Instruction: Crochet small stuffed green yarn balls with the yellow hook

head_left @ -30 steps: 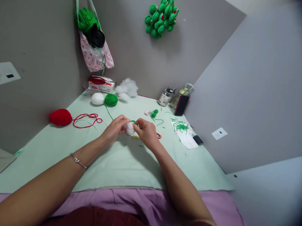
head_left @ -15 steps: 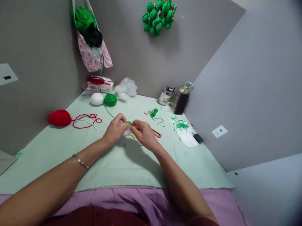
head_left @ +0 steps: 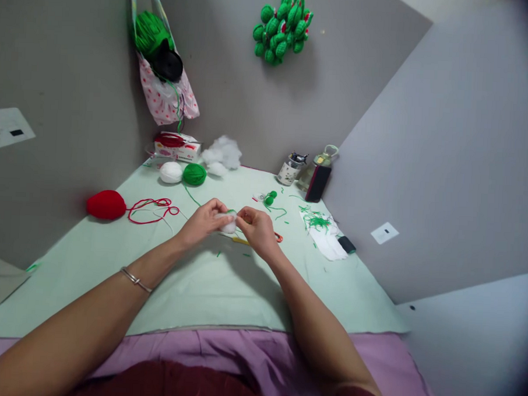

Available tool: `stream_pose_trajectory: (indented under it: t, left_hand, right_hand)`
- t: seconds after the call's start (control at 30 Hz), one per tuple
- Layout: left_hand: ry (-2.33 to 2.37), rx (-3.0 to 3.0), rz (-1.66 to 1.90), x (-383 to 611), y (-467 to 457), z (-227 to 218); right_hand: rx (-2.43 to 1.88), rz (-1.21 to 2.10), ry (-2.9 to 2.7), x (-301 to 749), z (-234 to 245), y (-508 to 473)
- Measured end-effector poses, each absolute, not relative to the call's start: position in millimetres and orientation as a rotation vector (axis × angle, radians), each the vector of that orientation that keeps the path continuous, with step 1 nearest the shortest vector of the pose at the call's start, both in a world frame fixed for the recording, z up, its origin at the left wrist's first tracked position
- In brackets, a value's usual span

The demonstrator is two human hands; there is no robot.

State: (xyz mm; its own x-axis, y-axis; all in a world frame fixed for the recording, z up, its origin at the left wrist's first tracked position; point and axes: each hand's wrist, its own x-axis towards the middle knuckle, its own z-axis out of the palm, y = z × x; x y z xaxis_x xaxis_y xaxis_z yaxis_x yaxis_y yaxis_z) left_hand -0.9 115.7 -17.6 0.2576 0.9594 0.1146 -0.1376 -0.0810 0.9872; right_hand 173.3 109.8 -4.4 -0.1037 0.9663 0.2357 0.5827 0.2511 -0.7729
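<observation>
Over the middle of the pale green table cover (head_left: 225, 290), my left hand (head_left: 201, 223) and my right hand (head_left: 257, 229) meet, both with fingers closed. Between them they pinch a small tuft of white stuffing (head_left: 228, 223) with a bit of green crochet at its top. A green yarn strand runs from there back to the green yarn ball (head_left: 194, 174). A yellow stick and an orange-handled tool (head_left: 278, 238) lie on the cover just under my right hand.
A red yarn ball (head_left: 106, 205) with loose red strand lies left. White yarn ball (head_left: 171, 172), loose stuffing (head_left: 222, 153) and a box (head_left: 177, 147) sit at the back. A jar (head_left: 290, 170), bottle, phone (head_left: 317, 183) and green scraps (head_left: 318, 222) are right. Crocheted green pieces (head_left: 282, 26) hang on the wall.
My hands have stayed together on the stuffing, shifting slightly back and up after dipping left; the white tuft shows more between the fingers now.
</observation>
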Motion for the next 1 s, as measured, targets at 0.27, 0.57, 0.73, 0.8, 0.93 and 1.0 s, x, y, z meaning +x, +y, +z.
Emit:
stream_pose_trajectory:
  t: [0.27,0.57,0.73,0.8,0.93,1.0]
  left_hand:
    - [0.992,1.344,1.22,4,118,-34]
    - [1.104,1.316,1.258,0,134,-48]
    - [0.977,1.236,1.287,-1,131,-44]
    - [0.944,1.186,1.315,0,128,-40]
    - [0.89,1.098,1.34,4,122,-31]
    - [0.874,1.071,1.341,5,120,-29]
  right_hand:
    - [-1.279,0.794,-1.903,165,5,93]
    - [-1.224,0.603,-1.913,164,0,99]
    - [-0.904,0.865,-1.788,171,8,100]
    - [-0.847,1.026,-1.689,172,8,100]
    - [-1.08,0.72,-1.778,175,4,103]
    - [-1.137,0.62,-1.854,174,2,104]
